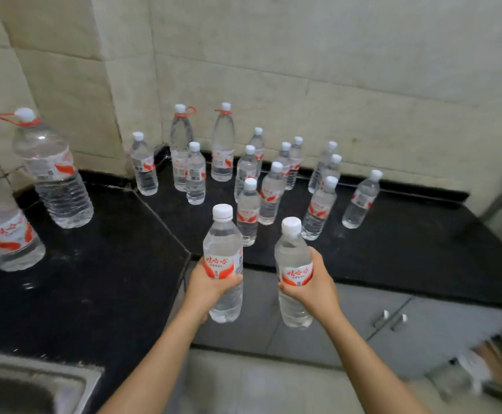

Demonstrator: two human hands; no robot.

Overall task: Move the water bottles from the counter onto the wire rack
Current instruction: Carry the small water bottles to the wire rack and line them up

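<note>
Counter edge (422, 282) behind both hands' held bottles.

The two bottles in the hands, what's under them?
Both held bottles, left and right, hang off the black counter. Under them are grey cabinet doors and pale floor. The arms cover some of the floor.

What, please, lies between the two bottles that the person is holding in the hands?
Nothing lies between the left-hand bottle and the right-hand bottle: the head view shows only open air there, with the grey cabinet front behind, below the counter edge.
</note>
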